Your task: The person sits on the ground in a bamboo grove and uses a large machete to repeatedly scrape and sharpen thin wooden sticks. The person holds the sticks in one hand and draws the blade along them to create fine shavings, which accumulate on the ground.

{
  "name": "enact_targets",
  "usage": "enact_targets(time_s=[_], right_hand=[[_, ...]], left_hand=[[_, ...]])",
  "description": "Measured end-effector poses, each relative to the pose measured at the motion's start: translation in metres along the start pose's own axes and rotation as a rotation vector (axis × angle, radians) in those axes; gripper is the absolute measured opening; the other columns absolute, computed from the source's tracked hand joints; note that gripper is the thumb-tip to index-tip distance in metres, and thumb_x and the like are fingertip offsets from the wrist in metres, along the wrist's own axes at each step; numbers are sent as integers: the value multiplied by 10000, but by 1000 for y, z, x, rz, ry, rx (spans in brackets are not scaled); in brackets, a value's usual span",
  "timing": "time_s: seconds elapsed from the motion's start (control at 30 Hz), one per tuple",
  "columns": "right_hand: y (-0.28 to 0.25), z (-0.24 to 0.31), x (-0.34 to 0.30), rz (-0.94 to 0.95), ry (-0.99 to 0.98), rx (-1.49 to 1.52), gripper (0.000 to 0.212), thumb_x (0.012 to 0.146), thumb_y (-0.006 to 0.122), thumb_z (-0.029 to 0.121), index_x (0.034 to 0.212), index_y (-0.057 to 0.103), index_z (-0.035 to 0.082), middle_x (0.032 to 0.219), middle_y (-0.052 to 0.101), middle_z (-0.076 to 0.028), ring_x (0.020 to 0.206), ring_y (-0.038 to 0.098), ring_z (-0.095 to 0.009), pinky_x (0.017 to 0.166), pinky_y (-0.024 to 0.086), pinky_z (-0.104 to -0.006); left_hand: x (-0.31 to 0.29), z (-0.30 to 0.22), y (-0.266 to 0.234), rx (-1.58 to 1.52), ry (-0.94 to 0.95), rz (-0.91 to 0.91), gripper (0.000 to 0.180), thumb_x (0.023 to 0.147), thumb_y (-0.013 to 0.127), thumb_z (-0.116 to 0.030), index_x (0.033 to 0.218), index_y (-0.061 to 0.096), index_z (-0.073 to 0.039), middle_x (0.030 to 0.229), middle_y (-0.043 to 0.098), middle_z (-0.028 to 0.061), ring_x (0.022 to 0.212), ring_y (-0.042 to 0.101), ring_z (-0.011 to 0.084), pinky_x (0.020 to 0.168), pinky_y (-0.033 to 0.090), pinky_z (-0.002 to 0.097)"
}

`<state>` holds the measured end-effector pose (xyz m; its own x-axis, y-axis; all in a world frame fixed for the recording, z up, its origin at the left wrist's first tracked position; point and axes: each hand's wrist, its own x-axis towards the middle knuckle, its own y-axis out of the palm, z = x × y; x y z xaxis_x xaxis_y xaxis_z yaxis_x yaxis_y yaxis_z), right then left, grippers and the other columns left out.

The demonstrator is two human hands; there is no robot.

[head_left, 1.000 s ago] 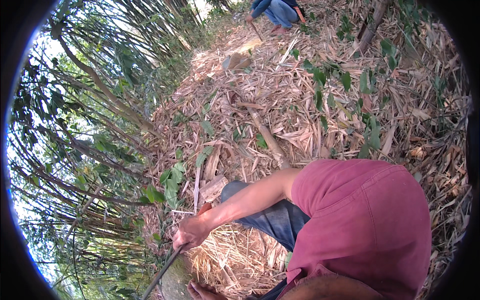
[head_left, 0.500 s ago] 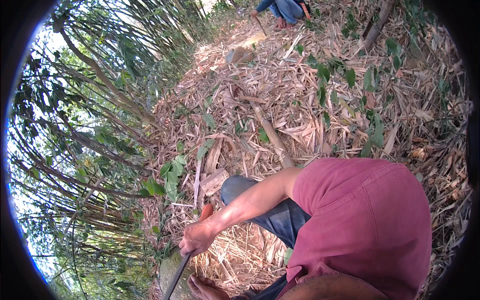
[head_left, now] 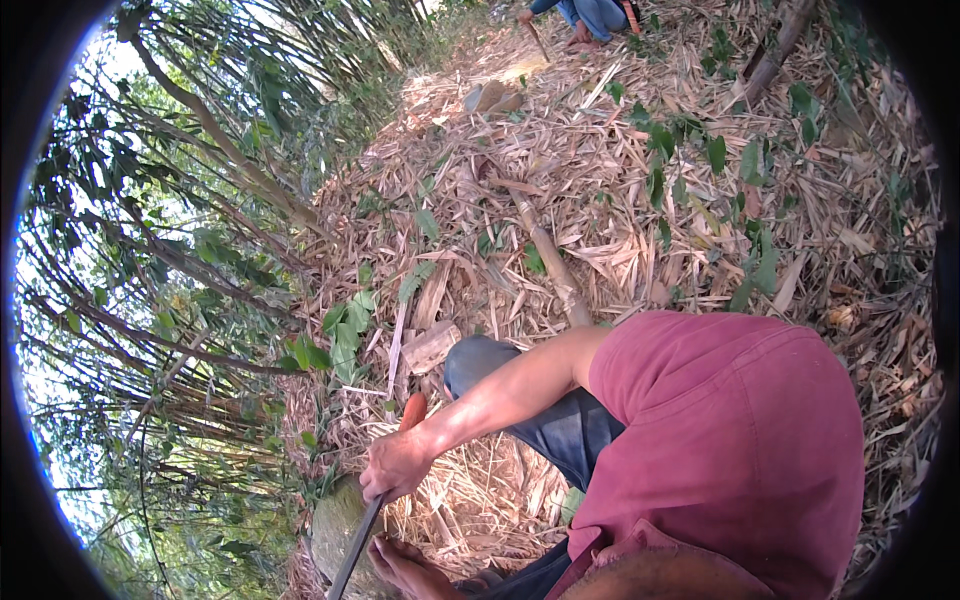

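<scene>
Clenched in the right hand [head_left: 395, 466], the knife [head_left: 354, 552] slants lengthwise over the stone [head_left: 333, 528], the left hand [head_left: 408, 568] (loosely spread) lying nearer the stone.

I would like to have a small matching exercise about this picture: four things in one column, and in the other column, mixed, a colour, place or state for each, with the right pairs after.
Things:
1. Right hand
2. Shirt
3. Tool handle
4. Bare pole

Descriptions:
a. orange
b. lying among dry leaves
c. closed around a long grey tool
d. dark pink

Right pairs: 1-c, 2-d, 3-a, 4-b
</scene>
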<state>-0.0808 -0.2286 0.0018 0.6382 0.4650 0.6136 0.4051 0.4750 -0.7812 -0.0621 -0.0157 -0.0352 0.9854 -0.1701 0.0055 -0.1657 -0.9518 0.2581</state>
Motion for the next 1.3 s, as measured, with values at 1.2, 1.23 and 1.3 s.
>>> enact_targets(time_s=[1.2, 1.23, 1.3], right_hand=[[8, 7, 3, 138, 62, -2, 225, 866, 535, 331, 942, 566, 122, 762, 506, -53, 625, 607, -235, 556, 495, -367], [10, 7, 3, 148, 64, -8, 225, 866, 535, 330, 943, 565, 120, 765, 507, -54, 629, 609, -235, 553, 495, -365], [9, 6, 4, 148, 51, -32, 227, 867, 534, 325, 940, 561, 112, 777, 509, -54, 637, 611, -231, 539, 496, -363]], left_hand=[[-15, -13, 1, -96, -40, 52, 74, 930, 518, -112, 948, 544, -46, 709, 489, 3, 558, 407, 43, 453, 322, 165], [-15, -11, -2, -108, -40, 55, 73, 929, 520, -112, 948, 544, -45, 705, 490, 5, 551, 404, 44, 450, 321, 166], [-15, -13, 1, -121, -33, 55, 74, 926, 527, -112, 953, 542, -45, 691, 488, 10, 531, 396, 47, 438, 317, 171]])
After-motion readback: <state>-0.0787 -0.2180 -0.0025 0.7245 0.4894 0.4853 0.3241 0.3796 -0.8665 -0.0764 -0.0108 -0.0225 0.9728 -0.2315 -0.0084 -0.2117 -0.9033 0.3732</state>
